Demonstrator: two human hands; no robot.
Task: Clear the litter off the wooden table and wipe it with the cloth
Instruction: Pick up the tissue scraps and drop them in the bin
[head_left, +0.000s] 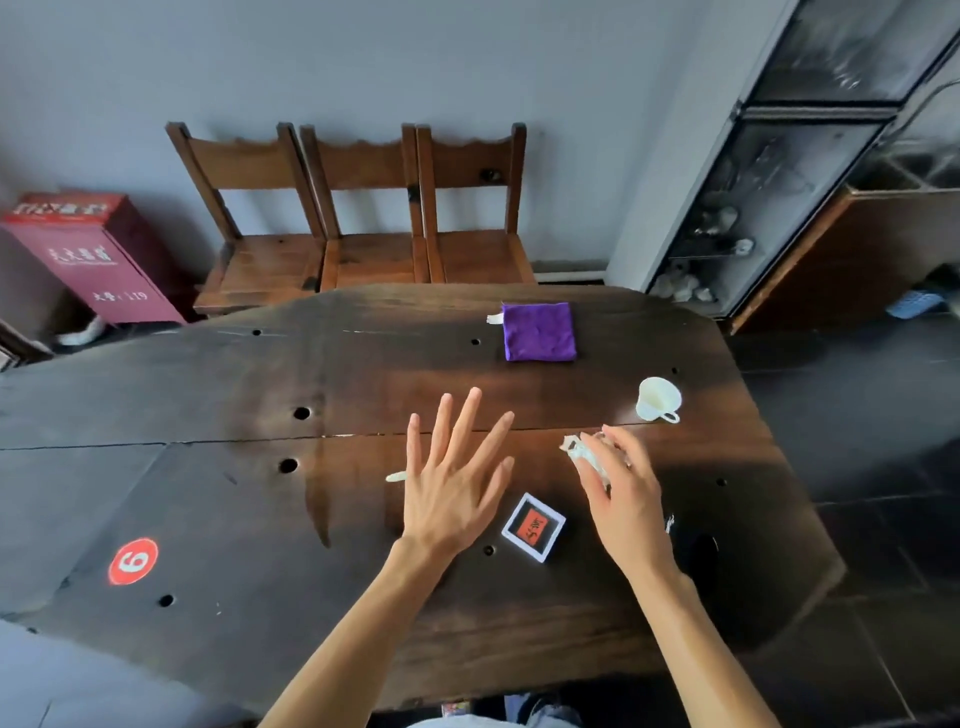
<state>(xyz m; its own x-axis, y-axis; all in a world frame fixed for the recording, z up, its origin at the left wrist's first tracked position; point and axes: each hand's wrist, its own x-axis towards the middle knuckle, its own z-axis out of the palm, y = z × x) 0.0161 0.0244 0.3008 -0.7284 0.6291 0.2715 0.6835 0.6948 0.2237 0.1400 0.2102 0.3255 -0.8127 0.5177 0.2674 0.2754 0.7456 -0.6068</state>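
A dark wooden table (260, 509) fills the view. A folded purple cloth (539, 332) lies at its far side, with a small white scrap (493, 318) at the cloth's left edge. My right hand (621, 493) curls its fingers round a crumpled clear and white wrapper (582, 454) near the table's right side. My left hand (457, 478) hovers flat with fingers spread, holding nothing. A thin pale scrap (397, 477) lies just left of that hand. A small white-framed red card (533, 527) sits between my wrists.
A white teacup (657, 400) lies tipped on its side at the right. A red round sticker with a 6 (133, 561) marks the table's near left. Three wooden chairs (369, 228) stand behind the table, a red box (88, 254) at the left, a glass cabinet (769, 171) at the right.
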